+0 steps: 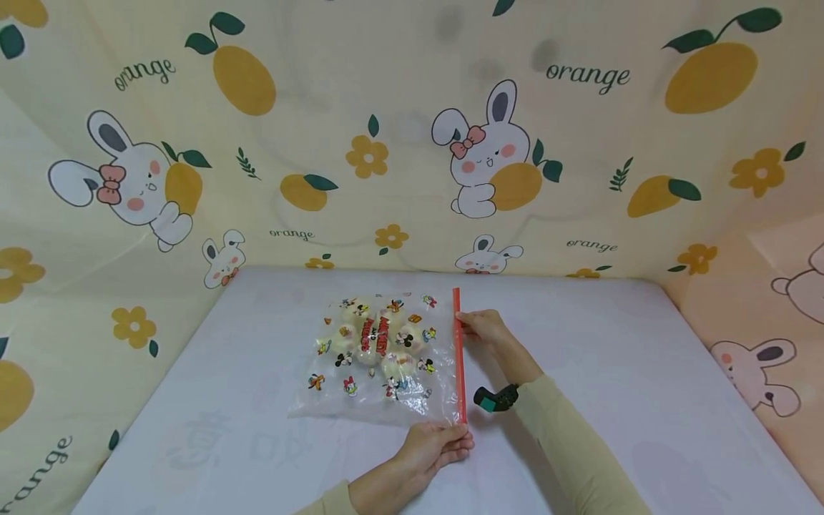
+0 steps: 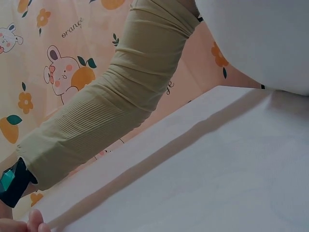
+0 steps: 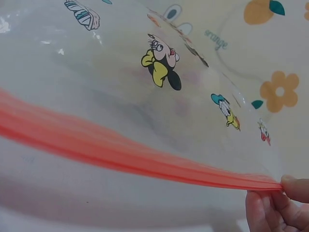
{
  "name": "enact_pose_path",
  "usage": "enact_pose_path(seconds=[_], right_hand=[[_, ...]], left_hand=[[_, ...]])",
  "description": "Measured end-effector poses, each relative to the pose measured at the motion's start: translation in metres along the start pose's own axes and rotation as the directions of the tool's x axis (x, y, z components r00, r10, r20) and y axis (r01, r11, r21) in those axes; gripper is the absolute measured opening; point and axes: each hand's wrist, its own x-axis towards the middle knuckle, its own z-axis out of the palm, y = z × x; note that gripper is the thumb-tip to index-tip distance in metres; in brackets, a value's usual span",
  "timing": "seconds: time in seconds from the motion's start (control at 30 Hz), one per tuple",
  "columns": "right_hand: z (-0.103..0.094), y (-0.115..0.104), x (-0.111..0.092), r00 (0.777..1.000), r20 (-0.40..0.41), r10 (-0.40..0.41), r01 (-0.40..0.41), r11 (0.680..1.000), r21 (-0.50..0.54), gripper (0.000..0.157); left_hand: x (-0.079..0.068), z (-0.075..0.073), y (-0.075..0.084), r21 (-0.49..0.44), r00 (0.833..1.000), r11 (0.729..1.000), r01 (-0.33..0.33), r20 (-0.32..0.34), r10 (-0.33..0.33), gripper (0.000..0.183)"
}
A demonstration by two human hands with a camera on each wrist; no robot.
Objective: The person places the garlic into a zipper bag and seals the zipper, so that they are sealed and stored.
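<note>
A clear zip bag [image 1: 350, 397] printed with small cartoon figures lies on the white table, with several pale rounded objects [image 1: 412, 340] inside. Its red zip strip [image 1: 459, 357] runs along the right edge. My right hand [image 1: 492, 335] pinches the strip near its far end; in the right wrist view, the thumb and fingers [image 3: 294, 189] hold the strip's end. At the near end, my left hand [image 1: 430, 452] pinches the strip between thumb and fingers. The left wrist view catches only some fingertips [image 2: 35, 223] in a corner, and the bag is out of that view.
Around the bag spreads the white table [image 1: 244, 458]. A patterned cloth [image 1: 412, 150] with rabbits and oranges stands behind and along both sides. On the right wrist sits a black strapped device [image 1: 497, 398].
</note>
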Motion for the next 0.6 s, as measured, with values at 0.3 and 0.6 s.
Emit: enact_pose_path(seconds=[0.3,0.6], right_hand=[[0.0002,-0.0002,0.003,1.0,-0.006,-0.011,0.011,1.0,0.0,0.039],[0.0005,-0.0022,0.004,0.999,-0.037,-0.003,0.002,1.0,-0.018,0.041]], left_hand=[[-0.0014,0.0007,0.0019,0.007,1.0,1.0,0.02,-0.017,-0.02,0.025],[-0.0003,-0.001,-0.0003,0.004,1.0,1.0,-0.005,0.012,0.004,0.026]])
